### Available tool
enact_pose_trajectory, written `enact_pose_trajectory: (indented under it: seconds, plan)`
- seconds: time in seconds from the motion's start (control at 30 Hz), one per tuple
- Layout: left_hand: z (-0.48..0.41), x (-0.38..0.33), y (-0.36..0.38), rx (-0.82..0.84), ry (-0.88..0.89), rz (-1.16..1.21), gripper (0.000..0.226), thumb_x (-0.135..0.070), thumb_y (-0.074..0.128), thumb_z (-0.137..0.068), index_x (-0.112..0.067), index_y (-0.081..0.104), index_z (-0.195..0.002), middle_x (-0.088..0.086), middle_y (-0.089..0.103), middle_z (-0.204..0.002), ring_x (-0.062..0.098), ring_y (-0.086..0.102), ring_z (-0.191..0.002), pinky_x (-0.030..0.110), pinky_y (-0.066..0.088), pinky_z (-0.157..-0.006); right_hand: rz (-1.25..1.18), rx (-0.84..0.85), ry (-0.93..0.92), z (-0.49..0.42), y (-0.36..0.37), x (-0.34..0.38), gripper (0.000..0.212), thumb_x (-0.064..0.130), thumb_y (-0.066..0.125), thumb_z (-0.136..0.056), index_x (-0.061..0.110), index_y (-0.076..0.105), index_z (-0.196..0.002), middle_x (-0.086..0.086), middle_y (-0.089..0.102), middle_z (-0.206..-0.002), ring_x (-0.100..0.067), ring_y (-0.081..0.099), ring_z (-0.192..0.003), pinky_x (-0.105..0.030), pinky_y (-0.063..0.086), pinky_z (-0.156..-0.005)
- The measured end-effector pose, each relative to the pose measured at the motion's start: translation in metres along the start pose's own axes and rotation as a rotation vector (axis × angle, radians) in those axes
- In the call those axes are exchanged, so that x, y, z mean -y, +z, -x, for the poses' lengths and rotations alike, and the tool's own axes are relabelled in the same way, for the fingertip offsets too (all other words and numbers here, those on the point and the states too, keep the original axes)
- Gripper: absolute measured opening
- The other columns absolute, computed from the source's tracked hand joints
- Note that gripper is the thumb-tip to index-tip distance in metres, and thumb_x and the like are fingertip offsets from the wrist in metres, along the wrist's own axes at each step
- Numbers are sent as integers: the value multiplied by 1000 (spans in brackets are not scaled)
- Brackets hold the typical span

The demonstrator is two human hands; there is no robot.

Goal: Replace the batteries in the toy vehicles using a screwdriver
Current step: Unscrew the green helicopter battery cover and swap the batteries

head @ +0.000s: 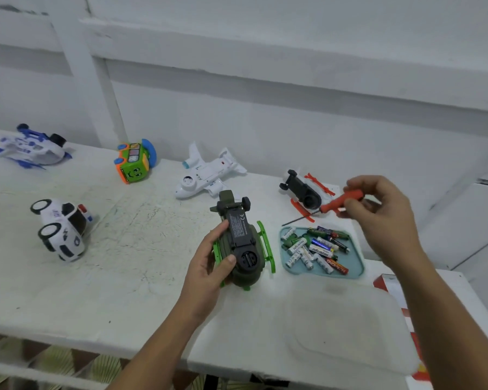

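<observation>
A dark green toy helicopter [241, 243] with bright green skids lies upside down on the white table, its black underside facing up. My left hand [209, 266] grips its left side, thumb near the round black part. My right hand [383, 209] is raised to the right and holds a screwdriver [333, 205] by its orange handle, the thin dark shaft pointing down-left above the tray. A teal tray [358, 273] to the right of the helicopter holds several loose batteries [316, 249].
Other toys lie on the table: a black and red helicopter [303, 190] upside down, a white plane [206, 173], a green and orange bus [133, 161], a white police car [62, 229], a blue and white craft [30, 146]. A clear plastic lid [347, 325] lies at front right beside a red and white box [392, 285].
</observation>
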State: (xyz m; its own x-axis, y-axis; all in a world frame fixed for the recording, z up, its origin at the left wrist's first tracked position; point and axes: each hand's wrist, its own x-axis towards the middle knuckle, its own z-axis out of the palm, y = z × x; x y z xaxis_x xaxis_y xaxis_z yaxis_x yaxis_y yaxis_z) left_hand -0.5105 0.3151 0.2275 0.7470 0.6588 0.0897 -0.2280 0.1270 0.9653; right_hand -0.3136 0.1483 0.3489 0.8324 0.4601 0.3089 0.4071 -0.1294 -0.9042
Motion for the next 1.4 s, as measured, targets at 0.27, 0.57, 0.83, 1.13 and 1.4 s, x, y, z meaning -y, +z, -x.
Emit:
enact_pose_trajectory:
  seconds: [0.27, 0.57, 0.83, 1.13, 1.4]
  plan:
    - [6, 7, -40, 89, 24, -133, 54, -21, 58, -88, -49, 51, -133, -12, 55, -136, 18, 49, -131, 54, 44, -106, -208, -173, -116, 33, 84, 37, 22, -1, 53, -95, 8, 62, -113, -1, 67, -100, -25, 72, -88, -32, 60, -79]
    - [8, 17, -56, 134, 35, -169, 55, -26, 57, -89, -48, 46, -139, -9, 50, -142, 14, 45, -135, 50, 40, -112, -73, -264, -151, 58, 125, 33, 28, 1, 53, -94, 10, 62, -118, -8, 66, -109, -26, 68, -100, -45, 58, -86]
    - [7, 16, -58, 179, 33, -116, 54, -26, 58, -89, -52, 47, -136, -11, 49, -140, 10, 44, -134, 47, 41, -112, 107, -305, -327, 65, 137, 42, 31, 8, 52, -91, 19, 61, -119, 2, 64, -109, -24, 66, -100, -39, 58, -83]
    - [5, 17, -60, 201, 58, -103, 55, -24, 58, -89, -49, 48, -137, -9, 50, -141, 13, 45, -134, 47, 40, -112, 131, -154, -457, 65, 144, 59, 30, 3, 56, -93, 18, 66, -117, 7, 60, -101, -11, 69, -82, -28, 57, -76]
    - [4, 18, -61, 199, 44, -92, 54, -26, 60, -88, -50, 49, -136, -8, 51, -141, 15, 46, -134, 49, 40, -112, -32, -34, -275, 58, 147, 71, 40, 9, 51, -96, 32, 57, -128, -1, 66, -103, -22, 69, -85, -44, 56, -86]
